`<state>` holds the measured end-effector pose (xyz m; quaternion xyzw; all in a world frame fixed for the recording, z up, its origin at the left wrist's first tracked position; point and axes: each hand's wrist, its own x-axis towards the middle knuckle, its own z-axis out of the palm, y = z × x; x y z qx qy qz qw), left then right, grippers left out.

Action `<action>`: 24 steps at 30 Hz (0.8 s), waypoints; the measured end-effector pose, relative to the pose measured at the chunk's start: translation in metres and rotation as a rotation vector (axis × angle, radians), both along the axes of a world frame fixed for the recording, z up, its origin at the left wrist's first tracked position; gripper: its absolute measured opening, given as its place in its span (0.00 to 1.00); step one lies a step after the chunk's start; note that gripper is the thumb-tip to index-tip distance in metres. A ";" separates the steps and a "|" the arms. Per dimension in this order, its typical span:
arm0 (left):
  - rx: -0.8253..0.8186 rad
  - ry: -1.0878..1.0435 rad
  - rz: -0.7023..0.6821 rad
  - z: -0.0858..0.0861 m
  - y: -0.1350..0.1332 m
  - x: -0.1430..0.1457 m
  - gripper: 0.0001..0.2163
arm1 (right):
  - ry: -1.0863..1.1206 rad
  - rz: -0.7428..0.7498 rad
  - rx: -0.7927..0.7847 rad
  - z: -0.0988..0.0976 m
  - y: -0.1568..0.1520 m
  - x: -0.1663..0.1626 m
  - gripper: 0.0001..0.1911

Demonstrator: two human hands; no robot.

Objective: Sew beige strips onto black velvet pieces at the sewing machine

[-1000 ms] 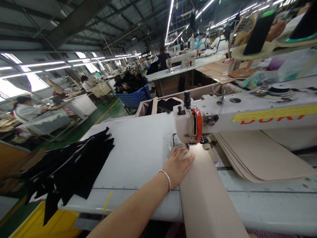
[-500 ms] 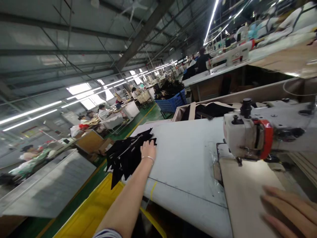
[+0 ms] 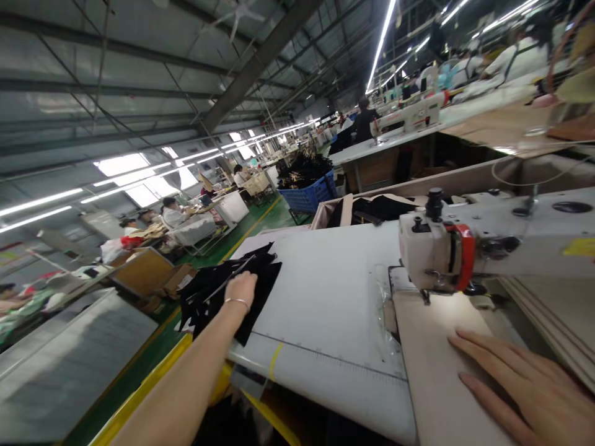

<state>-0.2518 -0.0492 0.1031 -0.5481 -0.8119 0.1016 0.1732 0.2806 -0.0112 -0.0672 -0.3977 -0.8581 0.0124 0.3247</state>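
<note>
My left hand reaches far out to the left and rests on a pile of black fabric pieces at the left end of the white sewing table. Its fingers are hidden behind the back of the hand. My right hand lies flat, fingers spread, on a beige panel that runs under the head of the sewing machine. A thin bracelet circles my left wrist.
A stack of beige panels lies right of the machine. A yellow bin stands below the table's left edge. Behind the table sits a box of dark pieces, and farther off a blue crate. People work at other tables around.
My left hand left the beige panel by the needle and went out to the black fabric pile. My right hand came into view and settled flat on the panel. The view swung left.
</note>
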 end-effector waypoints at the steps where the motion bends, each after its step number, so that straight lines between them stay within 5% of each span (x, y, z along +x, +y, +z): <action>1: 0.068 0.034 -0.040 0.018 -0.003 -0.001 0.10 | -0.084 0.012 0.000 0.005 0.000 0.000 0.29; 4: 0.256 0.087 -0.194 0.066 -0.007 0.007 0.11 | -0.216 -0.006 -0.009 0.025 0.005 -0.006 0.24; 6: 0.317 0.047 -0.397 0.075 -0.005 0.036 0.12 | -0.242 -0.012 -0.005 0.036 0.010 -0.013 0.21; 9: 0.165 -0.275 -1.051 0.041 0.003 0.116 0.15 | -0.233 -0.005 0.010 0.043 0.013 -0.021 0.21; 11: 0.016 -0.444 -1.217 -0.001 0.016 0.171 0.15 | -0.224 -0.003 0.002 0.043 0.013 -0.022 0.22; 14: -0.037 -0.545 -0.857 -0.059 0.047 0.218 0.18 | -0.222 -0.007 -0.021 0.044 0.012 -0.022 0.22; 17: 0.001 -0.601 -0.557 -0.086 0.077 0.222 0.22 | -0.226 -0.014 -0.044 0.047 0.010 -0.022 0.21; 20: -0.015 -0.633 -0.560 -0.084 0.089 0.214 0.16 | -0.227 -0.025 -0.044 0.049 0.008 -0.024 0.21; 24: -0.081 -0.720 -0.661 -0.067 0.073 0.228 0.12 | -0.228 -0.041 -0.022 0.052 0.004 -0.029 0.21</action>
